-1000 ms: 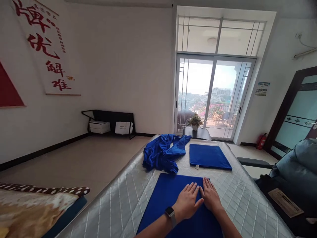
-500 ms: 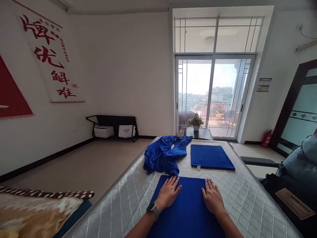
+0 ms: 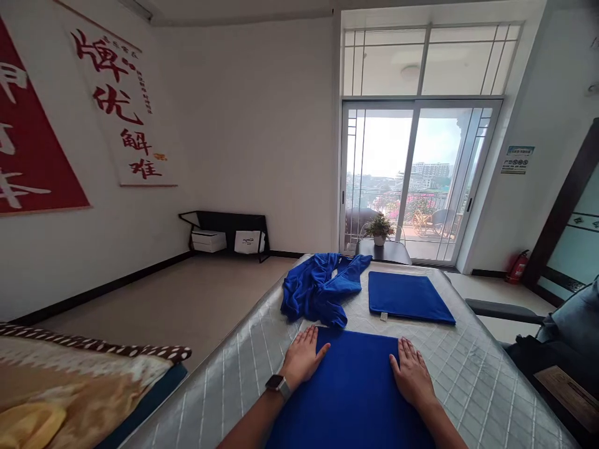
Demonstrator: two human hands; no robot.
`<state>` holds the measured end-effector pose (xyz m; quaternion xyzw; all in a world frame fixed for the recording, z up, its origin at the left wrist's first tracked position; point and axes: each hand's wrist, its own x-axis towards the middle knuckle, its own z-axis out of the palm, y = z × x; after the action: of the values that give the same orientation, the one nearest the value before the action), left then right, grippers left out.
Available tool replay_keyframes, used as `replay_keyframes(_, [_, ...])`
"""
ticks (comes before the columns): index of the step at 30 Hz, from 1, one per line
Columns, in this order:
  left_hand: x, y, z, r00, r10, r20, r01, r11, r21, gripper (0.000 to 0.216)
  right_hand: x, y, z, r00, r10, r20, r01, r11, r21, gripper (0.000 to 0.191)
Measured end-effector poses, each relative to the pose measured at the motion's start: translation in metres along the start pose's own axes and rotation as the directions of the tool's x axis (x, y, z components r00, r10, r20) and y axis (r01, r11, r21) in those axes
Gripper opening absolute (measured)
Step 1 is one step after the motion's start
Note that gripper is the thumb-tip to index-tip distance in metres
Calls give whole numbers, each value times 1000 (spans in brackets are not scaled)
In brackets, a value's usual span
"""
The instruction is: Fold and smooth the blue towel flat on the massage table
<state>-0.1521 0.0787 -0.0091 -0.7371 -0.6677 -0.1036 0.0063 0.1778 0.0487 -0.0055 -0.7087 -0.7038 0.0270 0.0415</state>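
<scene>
A blue towel lies flat and folded on the silver quilted mattress right in front of me. My left hand rests flat on its left edge, fingers stretched out, a watch on the wrist. My right hand lies flat on its right edge, fingers out too. Farther back sits a second folded blue towel. To its left is a crumpled heap of blue cloth.
A small dark table with a potted plant stands beyond the mattress before the glass balcony door. A patterned cushion is at the lower left. A dark chair and furniture stand to the right, bare floor to the left.
My hands have slid apart from the towel's middle to its left and right edges. The view has shifted slightly.
</scene>
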Motion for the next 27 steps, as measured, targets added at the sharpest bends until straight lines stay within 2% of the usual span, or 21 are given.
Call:
replay_keyframes(2, [1,19,-10,995,-89,-47,92,995,47,81,0,-1,-1,1000,-5,9,5,1000,-14,72])
replay_keyframes(3, [1,34,-13,992,-97,-79,102,993,55,81,0,-1,-1,1000,-6,13,6,1000,-21,72])
replay_keyframes(5, [-2,74,-15,995,9,-104,-6,1000,27,81,1,-1,-1,1000,-3,11,3,1000,-30,72])
replay_keyframes(7, [-7,123,-9,979,187,-79,-192,979,-62,79,1,1,1,1000,-5,4,5,999,-33,71])
replay_keyframes(10, [-15,190,10,913,408,-27,-404,888,-219,75,-1,5,4,999,-45,3,45,998,-38,66])
replay_keyframes(12, [-18,217,20,892,451,-21,-437,852,-288,76,-3,8,5,997,-75,6,75,996,-40,65])
replay_keyframes(14, [-19,226,26,902,431,-10,-411,852,-325,77,-4,8,4,996,-84,7,84,996,-41,65])
replay_keyframes(16, [-18,216,26,918,397,11,-372,868,-328,78,-4,7,2,997,-72,4,72,997,-34,65])
replay_keyframes(18, [-17,194,22,927,374,24,-350,887,-300,78,-3,4,0,999,-49,-3,49,999,-14,67])
replay_keyframes(21, [-20,147,14,946,322,30,-307,924,-226,76,-2,1,-2,1000,-24,-12,24,999,42,70])
replay_keyframes(27, [-31,40,3,989,140,38,-135,985,-105,83,-2,2,-1,1000,-5,-8,5,996,86,71])
